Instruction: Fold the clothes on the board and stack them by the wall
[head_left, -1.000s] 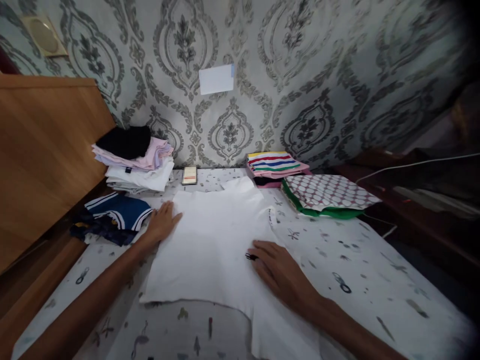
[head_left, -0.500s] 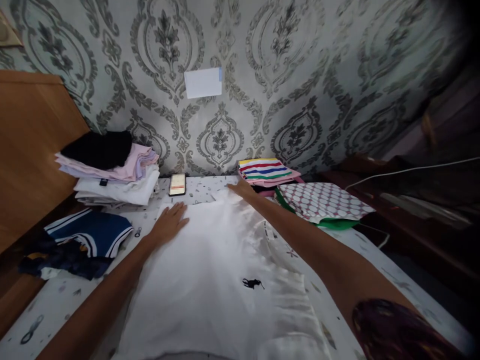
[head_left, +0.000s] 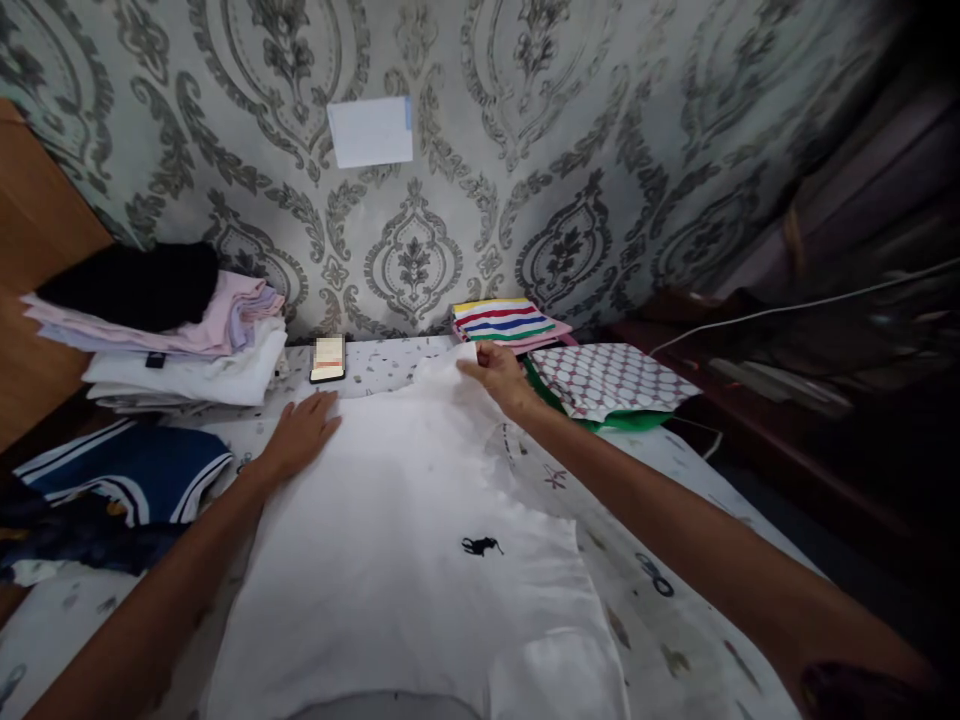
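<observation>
A white shirt with a small dark horse-and-rider emblem lies spread in front of me on the patterned sheet. My left hand rests flat on the shirt's upper left edge, fingers stretched out. At the upper right, my right hand pinches the shirt's white cloth between thumb and fingers and holds it slightly raised. Wrinkles run along the shirt's right side, and its lower right corner is folded over.
At left stands a stack of folded clothes above a blue garment. A phone lies near the wall. Folded striped cloth and a patterned cloth with green edging lie at right. A white cable crosses the right side.
My right hand has closed on the shirt's upper right edge and lifted it a little. My left hand stays flat on the shirt. The whole view has shifted slightly to the right.
</observation>
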